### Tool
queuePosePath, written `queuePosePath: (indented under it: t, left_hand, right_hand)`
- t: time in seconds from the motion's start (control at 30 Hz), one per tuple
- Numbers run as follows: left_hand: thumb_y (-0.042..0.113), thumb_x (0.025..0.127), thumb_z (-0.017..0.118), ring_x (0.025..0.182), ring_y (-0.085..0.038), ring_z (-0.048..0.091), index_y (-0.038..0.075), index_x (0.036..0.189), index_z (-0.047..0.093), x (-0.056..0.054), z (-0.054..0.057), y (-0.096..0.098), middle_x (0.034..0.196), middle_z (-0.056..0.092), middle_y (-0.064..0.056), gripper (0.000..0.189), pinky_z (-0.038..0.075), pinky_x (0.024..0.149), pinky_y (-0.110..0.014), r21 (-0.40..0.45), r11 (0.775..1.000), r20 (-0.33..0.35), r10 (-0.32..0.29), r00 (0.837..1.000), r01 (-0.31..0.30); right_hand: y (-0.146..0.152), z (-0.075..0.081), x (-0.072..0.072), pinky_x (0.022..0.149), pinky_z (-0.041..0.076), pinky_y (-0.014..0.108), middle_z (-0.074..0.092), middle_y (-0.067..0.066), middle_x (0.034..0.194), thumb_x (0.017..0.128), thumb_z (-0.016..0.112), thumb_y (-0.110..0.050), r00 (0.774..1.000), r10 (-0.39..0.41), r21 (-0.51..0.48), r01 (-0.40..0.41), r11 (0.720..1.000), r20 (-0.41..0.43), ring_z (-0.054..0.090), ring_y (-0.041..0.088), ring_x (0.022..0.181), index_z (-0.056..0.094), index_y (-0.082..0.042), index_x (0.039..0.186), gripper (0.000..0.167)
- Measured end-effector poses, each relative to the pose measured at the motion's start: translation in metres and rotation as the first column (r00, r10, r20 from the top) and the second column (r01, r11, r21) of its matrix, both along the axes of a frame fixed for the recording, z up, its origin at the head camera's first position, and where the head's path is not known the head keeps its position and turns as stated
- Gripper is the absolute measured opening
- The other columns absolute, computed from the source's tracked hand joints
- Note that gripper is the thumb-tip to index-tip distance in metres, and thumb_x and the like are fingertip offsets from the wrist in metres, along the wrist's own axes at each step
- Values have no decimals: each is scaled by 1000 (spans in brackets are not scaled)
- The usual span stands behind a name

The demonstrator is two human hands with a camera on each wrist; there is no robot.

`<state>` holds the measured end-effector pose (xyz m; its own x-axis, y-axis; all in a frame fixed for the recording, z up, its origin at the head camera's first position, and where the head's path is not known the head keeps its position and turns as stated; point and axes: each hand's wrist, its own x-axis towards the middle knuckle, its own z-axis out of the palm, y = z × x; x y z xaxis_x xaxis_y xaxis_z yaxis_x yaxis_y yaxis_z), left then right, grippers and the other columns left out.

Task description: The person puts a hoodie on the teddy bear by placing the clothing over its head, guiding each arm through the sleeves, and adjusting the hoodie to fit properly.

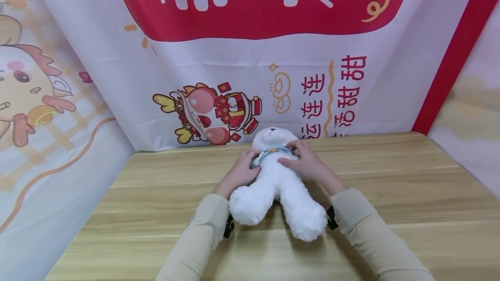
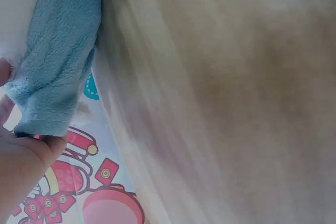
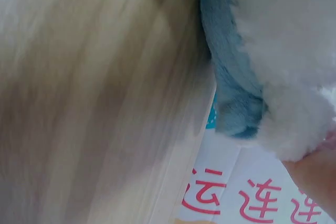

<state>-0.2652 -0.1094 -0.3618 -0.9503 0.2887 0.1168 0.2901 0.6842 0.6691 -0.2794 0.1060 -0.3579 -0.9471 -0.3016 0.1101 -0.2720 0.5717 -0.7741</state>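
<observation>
A white plush toy (image 1: 275, 177) lies on its back on the table, head toward the wall and both legs pointing at me. Light blue cloth (image 1: 273, 151) with a small orange-brown detail wraps its neck and, in the left wrist view, hangs along its side as a fuzzy blue garment (image 2: 58, 61). My left hand (image 1: 243, 167) grips that garment at the toy's left-hand side in view, fingers curled at its edge. On the other side, my right hand (image 1: 306, 161) holds the toy by its upper body, thumb on the white fur (image 3: 294, 114). The right fingertips are partly hidden.
The wood-grain table (image 1: 390, 185) reaches back to a white wall hanging (image 1: 117, 77) with red lettering and a cartoon figure (image 1: 218, 114). Printed cloth (image 1: 47, 99) also closes off the left side. Black straps (image 1: 229, 227) sit near the wrists.
</observation>
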Motion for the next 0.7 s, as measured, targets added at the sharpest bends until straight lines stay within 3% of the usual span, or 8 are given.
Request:
queuePosePath:
  t: [0.23, 0.4, 0.53, 0.7]
  left_hand:
    - [5, 87, 57, 111, -35, 49, -2, 123, 52, 3, -5, -1, 119, 47, -26, 37, 42, 99, -49, 14, 1000, -45, -2, 999, 3]
    - [9, 88, 58, 109, -33, 50, 4, 128, 53, 3, -6, 1, 119, 48, -22, 41, 44, 94, -46, -15, 999, -53, 48, 997, -48]
    - [18, 89, 58, 108, -30, 51, 10, 127, 57, 6, -4, 3, 123, 51, -18, 39, 44, 92, -44, -24, 996, -40, 89, 995, -90]
    - [41, 90, 58, 111, -27, 53, 14, 130, 57, 6, -1, 6, 125, 52, -12, 47, 44, 98, -45, 9, 988, 31, 157, 987, -157]
  right_hand:
    - [-4, 1, 4, 96, 42, 47, 45, 21, 118, 87, 68, -27, 999, -13, -19, 12, 1000, -48, 47, 33, 109, 50, 1, 109, 40]
    - [-2, -1, 5, 87, 47, 42, 53, 17, 115, 96, 56, -23, 998, -34, -13, 33, 999, -52, 54, 30, 102, 56, -3, 112, 26]
    - [-1, -1, 4, 77, 47, 32, 59, 15, 109, 99, 50, -15, 996, -83, -35, 82, 996, -27, 57, 25, 93, 57, -3, 111, 18]
    - [1, 1, 1, 73, 47, 29, 60, 13, 99, 95, 56, -14, 994, -103, -23, 102, 995, -48, 58, 24, 88, 58, -3, 107, 16]
